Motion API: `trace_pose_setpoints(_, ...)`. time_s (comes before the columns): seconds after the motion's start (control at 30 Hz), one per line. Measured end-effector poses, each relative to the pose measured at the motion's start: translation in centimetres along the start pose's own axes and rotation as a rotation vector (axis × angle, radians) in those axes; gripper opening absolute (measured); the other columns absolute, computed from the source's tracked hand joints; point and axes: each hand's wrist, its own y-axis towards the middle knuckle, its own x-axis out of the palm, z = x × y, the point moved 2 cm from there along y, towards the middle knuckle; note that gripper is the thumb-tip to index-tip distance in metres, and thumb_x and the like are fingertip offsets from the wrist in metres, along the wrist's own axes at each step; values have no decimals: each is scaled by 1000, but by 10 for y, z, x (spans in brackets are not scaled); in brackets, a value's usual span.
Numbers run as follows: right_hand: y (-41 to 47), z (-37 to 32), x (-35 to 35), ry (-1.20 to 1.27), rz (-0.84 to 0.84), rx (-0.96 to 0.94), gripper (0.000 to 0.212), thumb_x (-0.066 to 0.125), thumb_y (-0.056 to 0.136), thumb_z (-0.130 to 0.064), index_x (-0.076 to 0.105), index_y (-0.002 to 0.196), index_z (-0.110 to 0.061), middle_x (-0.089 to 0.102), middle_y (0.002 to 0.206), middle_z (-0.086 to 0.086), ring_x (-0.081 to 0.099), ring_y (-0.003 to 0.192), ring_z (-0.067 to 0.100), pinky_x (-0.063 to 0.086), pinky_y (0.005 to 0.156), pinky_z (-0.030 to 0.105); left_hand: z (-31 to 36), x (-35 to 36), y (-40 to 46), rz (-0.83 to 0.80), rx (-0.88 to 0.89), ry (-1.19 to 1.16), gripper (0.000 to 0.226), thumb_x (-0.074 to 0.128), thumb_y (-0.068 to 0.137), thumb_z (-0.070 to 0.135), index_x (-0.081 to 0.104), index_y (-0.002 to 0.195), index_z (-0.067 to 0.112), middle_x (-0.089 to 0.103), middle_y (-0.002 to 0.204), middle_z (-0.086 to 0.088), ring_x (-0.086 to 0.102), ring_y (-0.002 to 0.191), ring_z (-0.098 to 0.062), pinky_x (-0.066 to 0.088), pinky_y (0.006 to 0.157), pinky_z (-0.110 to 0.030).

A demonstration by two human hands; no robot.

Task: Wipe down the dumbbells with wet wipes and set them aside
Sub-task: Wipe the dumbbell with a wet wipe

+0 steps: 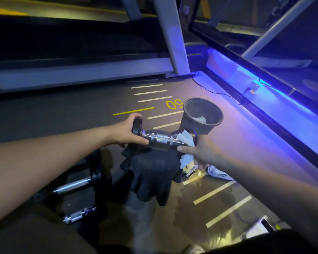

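A small dumbbell [160, 139] with a chrome knurled handle and black end weights is held level above the floor. My left hand [126, 132] grips its left end at the black weight. My right hand [200, 153] holds a white wet wipe [184, 139] wrapped round the handle's right end, which hides the right weight. A pair of black gloves [152, 173] lies on the floor right below the dumbbell. Two more dumbbells [77, 186] with chrome handles lie on the floor at the lower left, under my left forearm.
A dark bin [203, 115] with used white wipes inside stands just behind the dumbbell. A wipes packet [218, 173] lies on the floor at right. Treadmill frames line the back. A blue-lit ledge with a cable runs along the right. Floor markings cross the middle.
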Motion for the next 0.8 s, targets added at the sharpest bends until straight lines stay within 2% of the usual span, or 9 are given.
trace_pose_setpoints(0.13,-5,-6,-13,45,88,-46,42,77,82,-40,43,97,-20,65,53,11,62,42,29,43,39,29,1,-1,-4,-37,-7,24,102,89,68,40,21,143,36,50,125,1,60,96,-19,61,69,-41)
trace_pose_setpoints(0.2,-9,-10,-17,14,149,-85,38,72,86,-35,39,99,-22,66,53,11,64,43,31,46,40,31,1,0,-5,-39,-11,26,100,89,68,39,22,142,36,51,124,0,60,96,-19,61,71,-43)
trace_pose_setpoints(0.3,-12,-15,-17,-79,260,-132,26,62,88,-35,38,92,-28,68,58,6,66,45,26,54,51,38,0,1,-6,-38,-26,41,96,87,71,38,22,142,36,50,124,0,58,96,-19,60,74,-45)
trace_pose_setpoints(0.37,-12,-18,-16,-160,342,-180,20,54,88,-41,35,87,-34,67,66,3,66,55,28,56,62,41,0,1,-6,-36,-27,48,96,87,72,38,21,142,36,51,124,0,58,95,-19,60,73,-44)
trace_pose_setpoints(0.47,-11,-26,-14,-288,392,-283,10,47,91,-41,45,92,-31,63,77,0,63,71,28,51,64,36,0,1,-6,-33,-25,53,96,87,72,38,21,142,36,50,125,0,58,95,-19,60,70,-41)
trace_pose_setpoints(0.57,-12,-39,-12,-274,411,-317,18,45,97,-41,56,92,-27,64,82,-1,60,80,26,49,68,36,-1,0,-5,-41,-25,50,96,87,72,38,21,142,34,49,126,0,58,97,-20,60,70,-41)
trace_pose_setpoints(0.7,-7,-51,-3,-183,359,-330,27,51,97,-36,57,73,-25,57,84,2,55,83,24,44,71,36,-3,1,-2,-46,-33,25,95,86,73,37,21,142,34,48,126,0,57,94,-19,59,68,-38)
trace_pose_setpoints(0.8,-4,-53,0,-182,329,-325,26,54,97,-33,69,81,-19,51,89,3,54,87,23,44,77,36,-3,1,0,-47,-37,9,94,85,74,36,21,142,35,48,125,-1,58,95,-19,59,67,-37)
